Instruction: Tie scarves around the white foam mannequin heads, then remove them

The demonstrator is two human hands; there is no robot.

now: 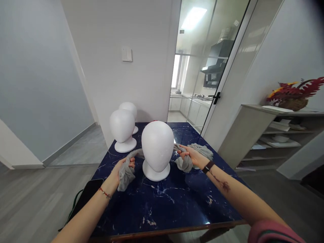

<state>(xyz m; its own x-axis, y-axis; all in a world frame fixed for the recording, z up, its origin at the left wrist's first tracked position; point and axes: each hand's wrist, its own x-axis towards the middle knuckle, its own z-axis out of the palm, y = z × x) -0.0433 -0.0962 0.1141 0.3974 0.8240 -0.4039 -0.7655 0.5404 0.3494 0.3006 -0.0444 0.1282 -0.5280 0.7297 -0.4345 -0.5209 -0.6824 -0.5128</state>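
A white foam mannequin head (158, 145) stands upright on its round base near the middle of the table. A grey cloth, like a scarf (136, 153), passes behind its neck. On the left side my left hand (121, 170) is closed round one end, with a bunched tail hanging below the fingers. My right hand (188, 154) grips the other end to the right of the head, and a bunched part hangs under it. The stretch directly behind the head is hidden. Beyond my right hand lies more folded grey cloth (202, 151).
Two more white mannequin heads (122, 126) stand at the back left of the dark blue marbled table (162, 206). A black item (87, 195) sits at the left edge. Behind are a wall and a glass door (197, 67); a shelf unit (268, 135) stands right.
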